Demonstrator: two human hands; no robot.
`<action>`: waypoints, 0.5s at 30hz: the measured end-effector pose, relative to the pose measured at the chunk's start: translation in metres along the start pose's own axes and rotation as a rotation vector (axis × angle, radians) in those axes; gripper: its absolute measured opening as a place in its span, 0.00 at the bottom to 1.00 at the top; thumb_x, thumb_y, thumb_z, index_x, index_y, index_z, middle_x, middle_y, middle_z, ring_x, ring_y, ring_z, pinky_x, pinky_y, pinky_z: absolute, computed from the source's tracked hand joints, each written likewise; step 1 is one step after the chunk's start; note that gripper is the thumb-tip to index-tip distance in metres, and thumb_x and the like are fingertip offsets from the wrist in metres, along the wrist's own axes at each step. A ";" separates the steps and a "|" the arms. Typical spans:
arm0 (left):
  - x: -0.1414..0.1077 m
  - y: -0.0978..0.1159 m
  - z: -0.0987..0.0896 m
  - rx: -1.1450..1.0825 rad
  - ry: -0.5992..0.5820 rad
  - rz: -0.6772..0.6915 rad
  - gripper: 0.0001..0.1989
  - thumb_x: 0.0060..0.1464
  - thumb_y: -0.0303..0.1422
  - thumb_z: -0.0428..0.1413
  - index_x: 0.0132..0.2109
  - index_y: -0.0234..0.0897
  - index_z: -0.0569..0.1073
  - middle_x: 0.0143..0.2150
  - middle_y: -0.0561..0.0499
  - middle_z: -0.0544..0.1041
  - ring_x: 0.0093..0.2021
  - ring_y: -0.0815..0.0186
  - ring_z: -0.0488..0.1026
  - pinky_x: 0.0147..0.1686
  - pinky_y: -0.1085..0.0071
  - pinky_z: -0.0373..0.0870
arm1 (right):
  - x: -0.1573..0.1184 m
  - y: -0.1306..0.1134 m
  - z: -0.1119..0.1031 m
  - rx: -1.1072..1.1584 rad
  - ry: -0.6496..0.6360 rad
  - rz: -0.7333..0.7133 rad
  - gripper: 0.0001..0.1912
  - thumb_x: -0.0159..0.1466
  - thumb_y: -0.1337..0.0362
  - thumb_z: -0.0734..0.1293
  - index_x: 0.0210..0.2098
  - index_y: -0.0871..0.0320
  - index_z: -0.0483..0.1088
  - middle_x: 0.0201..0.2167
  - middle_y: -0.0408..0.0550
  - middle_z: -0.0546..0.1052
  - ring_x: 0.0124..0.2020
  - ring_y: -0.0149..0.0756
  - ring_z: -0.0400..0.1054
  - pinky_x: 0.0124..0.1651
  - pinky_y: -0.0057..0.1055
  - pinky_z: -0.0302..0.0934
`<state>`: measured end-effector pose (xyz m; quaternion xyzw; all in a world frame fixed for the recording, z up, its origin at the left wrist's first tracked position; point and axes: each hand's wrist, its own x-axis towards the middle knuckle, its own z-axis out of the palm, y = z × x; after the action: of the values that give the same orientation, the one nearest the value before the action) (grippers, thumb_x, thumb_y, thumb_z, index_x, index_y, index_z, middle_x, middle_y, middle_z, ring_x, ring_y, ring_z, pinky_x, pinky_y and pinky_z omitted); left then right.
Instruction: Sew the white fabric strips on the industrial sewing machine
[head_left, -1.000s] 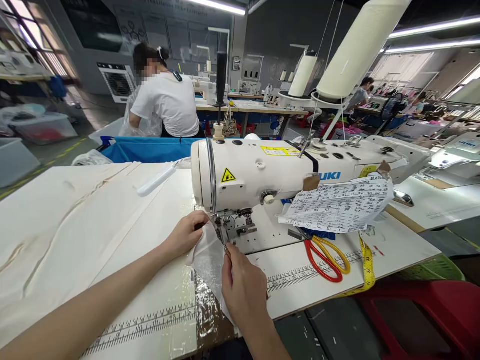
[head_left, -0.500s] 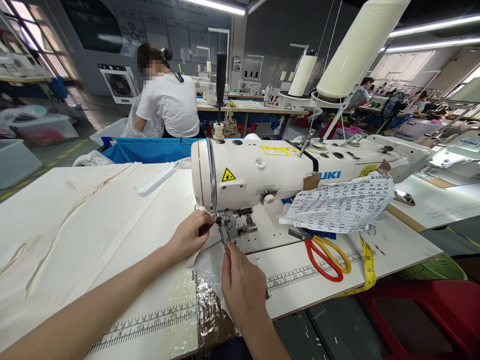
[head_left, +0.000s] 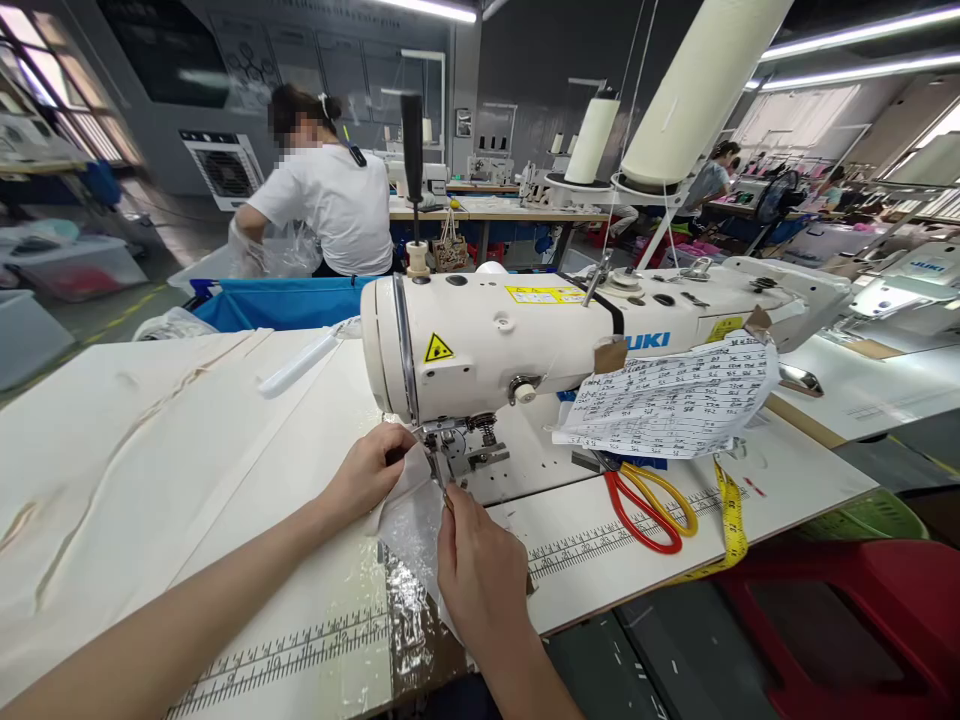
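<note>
My left hand [head_left: 373,468] is closed in a pinch on thin white fabric [head_left: 410,500], just left of the needle area of a white sewing machine [head_left: 465,345]. In my right hand [head_left: 484,560] are slim metal tweezers [head_left: 442,478], their tips pointing up at the presser foot. The fabric hangs between both hands over the table's front part. The left fingertips and the tweezer tips are close together, and the exact contact there is too small to tell.
Red and yellow-handled scissors [head_left: 649,510] lie right of my right hand, by a yellow tape measure [head_left: 731,515]. A written sheet [head_left: 667,400] hangs on the machine. White cloth [head_left: 150,440] spreads over the left table. Behind a blue bin [head_left: 292,303], another person [head_left: 330,200] sits.
The white fabric has come up between my left hand and the tweezers, showing more beside the needle area. Both hands stay near the presser foot. The view has shifted slightly.
</note>
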<state>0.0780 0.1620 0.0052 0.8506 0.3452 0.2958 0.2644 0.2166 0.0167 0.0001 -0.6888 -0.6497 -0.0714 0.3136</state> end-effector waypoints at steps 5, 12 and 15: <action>0.000 0.001 -0.001 0.009 0.005 0.028 0.09 0.59 0.34 0.52 0.33 0.38 0.73 0.34 0.51 0.75 0.36 0.65 0.72 0.35 0.70 0.69 | 0.001 -0.001 0.001 -0.051 -0.074 0.045 0.15 0.66 0.71 0.63 0.50 0.62 0.74 0.36 0.49 0.83 0.26 0.36 0.78 0.22 0.27 0.67; 0.000 -0.003 0.000 0.194 0.052 0.425 0.12 0.54 0.19 0.46 0.36 0.37 0.71 0.36 0.48 0.77 0.39 0.63 0.71 0.36 0.69 0.72 | 0.002 -0.003 0.009 -0.098 -0.068 0.051 0.15 0.64 0.73 0.65 0.50 0.66 0.73 0.34 0.52 0.83 0.26 0.38 0.78 0.21 0.27 0.65; -0.001 0.004 -0.007 0.273 -0.063 0.464 0.13 0.57 0.19 0.46 0.39 0.35 0.74 0.40 0.45 0.77 0.43 0.61 0.71 0.39 0.67 0.74 | -0.003 -0.003 0.001 -0.088 -0.065 0.061 0.12 0.64 0.73 0.64 0.46 0.65 0.73 0.32 0.51 0.82 0.25 0.38 0.78 0.21 0.27 0.64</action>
<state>0.0742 0.1602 0.0117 0.9435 0.1691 0.2727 0.0831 0.2127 0.0150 -0.0013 -0.7235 -0.6343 -0.0680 0.2638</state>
